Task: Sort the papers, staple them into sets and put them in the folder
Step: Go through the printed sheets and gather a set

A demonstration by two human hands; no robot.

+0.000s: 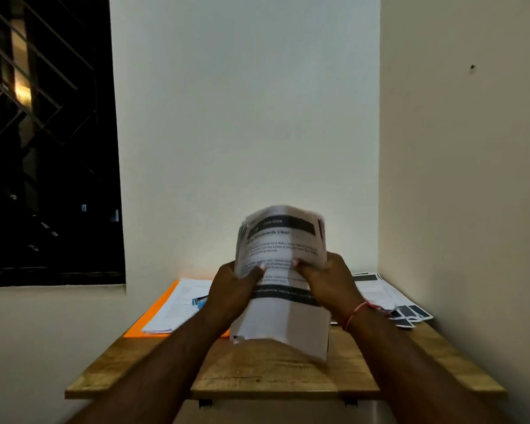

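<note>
Blurred paper stack, fine print illegible

The light-brown wooden plank table carries 2 things directly on its far half. At the left lies a flat orange folder - a loose pile of white printed sheets rests on top of it. At the right, white sheets with dark bands lie fanned out, overlapping - some reach the table's right edge.

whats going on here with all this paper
A person holds a stack of printed papers upright over the wooden table. The left hand and right hand grip its sides. An orange folder lies to the left with loose sheets on it, and fanned sheets lie at the right.
</note>
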